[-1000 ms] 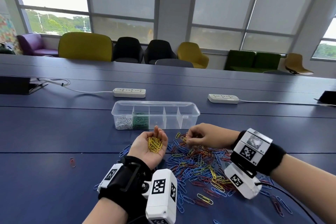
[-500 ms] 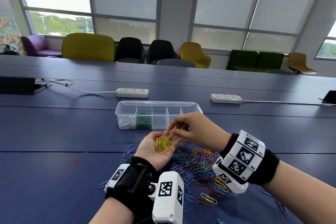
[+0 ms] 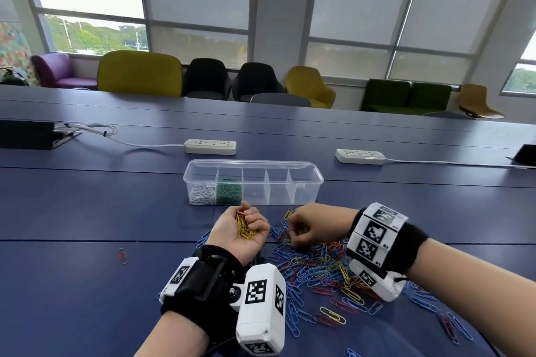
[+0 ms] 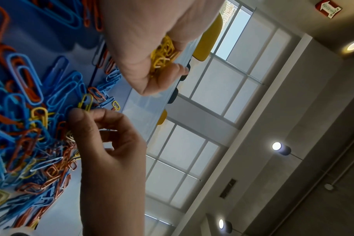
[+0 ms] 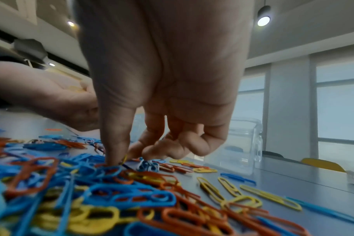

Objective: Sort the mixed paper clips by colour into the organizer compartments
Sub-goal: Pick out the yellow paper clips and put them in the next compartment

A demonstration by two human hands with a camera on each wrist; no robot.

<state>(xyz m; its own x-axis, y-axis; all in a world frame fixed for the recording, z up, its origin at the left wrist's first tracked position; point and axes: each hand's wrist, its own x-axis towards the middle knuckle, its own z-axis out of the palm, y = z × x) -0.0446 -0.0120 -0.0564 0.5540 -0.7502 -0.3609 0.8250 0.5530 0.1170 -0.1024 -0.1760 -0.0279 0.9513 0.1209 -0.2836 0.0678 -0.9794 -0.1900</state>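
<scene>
A clear organizer (image 3: 304, 180) stands across the table, with white clips (image 3: 200, 194) in its leftmost compartment and green clips (image 3: 229, 194) in the one beside it. My left hand (image 3: 252, 220) lies palm up in front of it, its fingers curled round a bunch of yellow paper clips (image 3: 245, 229) (image 4: 162, 54). To its right, my right hand (image 3: 293, 230) reaches down onto the mixed pile (image 3: 319, 266) of blue, red and yellow clips. Its thumb and forefinger pinch one yellow clip (image 4: 86, 102) at the pile's far edge (image 5: 124, 158).
A lone red clip (image 3: 123, 255) lies apart at the left. Two white power strips (image 3: 210, 146) (image 3: 360, 156) with cables sit behind the organizer. A black device (image 3: 26, 135) is at the far left. Loose clips spread toward the near right (image 3: 452, 324).
My right hand carried a clip from the pile to my left palm, then dropped back onto the pile. My left fingers have curled closer over the yellow clips.
</scene>
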